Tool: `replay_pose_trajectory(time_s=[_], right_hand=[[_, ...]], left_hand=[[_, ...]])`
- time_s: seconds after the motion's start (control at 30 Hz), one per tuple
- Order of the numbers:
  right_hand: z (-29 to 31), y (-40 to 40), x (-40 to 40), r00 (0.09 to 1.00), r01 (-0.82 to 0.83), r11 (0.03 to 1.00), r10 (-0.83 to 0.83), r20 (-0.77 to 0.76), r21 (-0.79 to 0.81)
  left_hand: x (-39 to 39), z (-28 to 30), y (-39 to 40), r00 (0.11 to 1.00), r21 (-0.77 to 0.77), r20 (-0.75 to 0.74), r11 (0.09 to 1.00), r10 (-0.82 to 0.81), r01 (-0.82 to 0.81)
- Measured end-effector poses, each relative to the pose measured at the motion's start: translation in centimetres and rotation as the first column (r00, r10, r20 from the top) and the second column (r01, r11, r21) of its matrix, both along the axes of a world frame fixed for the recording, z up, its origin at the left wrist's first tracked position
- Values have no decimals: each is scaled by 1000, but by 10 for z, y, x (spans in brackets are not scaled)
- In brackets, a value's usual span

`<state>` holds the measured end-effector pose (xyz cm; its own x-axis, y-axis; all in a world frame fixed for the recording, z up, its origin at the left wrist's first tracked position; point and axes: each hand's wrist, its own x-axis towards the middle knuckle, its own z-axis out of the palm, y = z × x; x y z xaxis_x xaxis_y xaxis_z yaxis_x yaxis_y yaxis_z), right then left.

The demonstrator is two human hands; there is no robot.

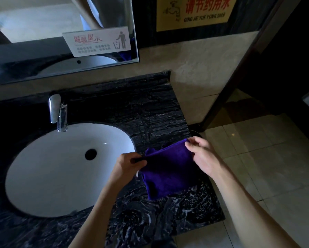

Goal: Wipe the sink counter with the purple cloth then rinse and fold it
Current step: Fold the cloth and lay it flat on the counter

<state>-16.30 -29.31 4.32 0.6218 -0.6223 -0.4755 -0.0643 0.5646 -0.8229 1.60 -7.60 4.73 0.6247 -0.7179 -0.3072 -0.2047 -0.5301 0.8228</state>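
The purple cloth [168,169] hangs folded over in the air above the black marble counter [141,108], just right of the white oval sink [48,176]. My left hand [130,163] pinches the cloth's upper left edge. My right hand [202,154] pinches its upper right corner. The cloth's lower part droops toward the counter's front right area.
A chrome tap [58,113] stands behind the sink. A mirror [60,33] with a notice sticker hangs on the wall above, and a yellow water-saving sign [194,13] is to its right. The counter ends at its right edge over tiled floor [266,167].
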Motion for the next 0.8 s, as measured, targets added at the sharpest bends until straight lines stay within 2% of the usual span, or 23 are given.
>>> replay_pose_trajectory(time_s=[0.1, 0.23, 0.3, 0.4, 0.43, 0.5, 0.57, 0.63, 0.7, 0.8], right_hand=[[4, 0, 3, 1000, 22, 1000, -23, -7, -19], [6, -3, 6, 999, 23, 998, -26, -47, -55], [2, -4, 9, 994, 0, 997, -9, -107, -80], [-6, -6, 16, 966, -65, 996, 46, -253, -68], [-8, -6, 19, 941, -117, 991, 91, -327, -62], [-11, -6, 24, 846, -273, 955, 183, -502, -112], [-13, -4, 28, 778, -400, 899, 231, -585, -178], [-15, -1, 30, 778, -442, 875, 264, -570, -197], [-19, 2, 32, 823, -402, 889, 246, -511, -219], [-23, 2, 38, 862, -344, 905, 198, -467, -251]], left_hand=[[-1, 5, 1, 980, -91, -110, 980, 167, -177], [-1, 0, 3, 958, -119, -196, 965, 207, -233], [-4, -2, -1, 949, -112, -214, 960, 230, -258], [-6, -3, -14, 901, -59, -316, 941, 298, -332], [-5, -6, -18, 898, -20, -311, 943, 310, -333], [-3, -12, -24, 956, 86, -155, 968, 247, -236], [-4, -12, -29, 986, 133, -47, 979, 161, -154], [-3, -13, -33, 973, 118, -148, 980, 175, -159], [-2, -11, -38, 920, 97, -315, 972, 234, -214], [4, -15, -46, 885, 70, -405, 973, 228, -219]])
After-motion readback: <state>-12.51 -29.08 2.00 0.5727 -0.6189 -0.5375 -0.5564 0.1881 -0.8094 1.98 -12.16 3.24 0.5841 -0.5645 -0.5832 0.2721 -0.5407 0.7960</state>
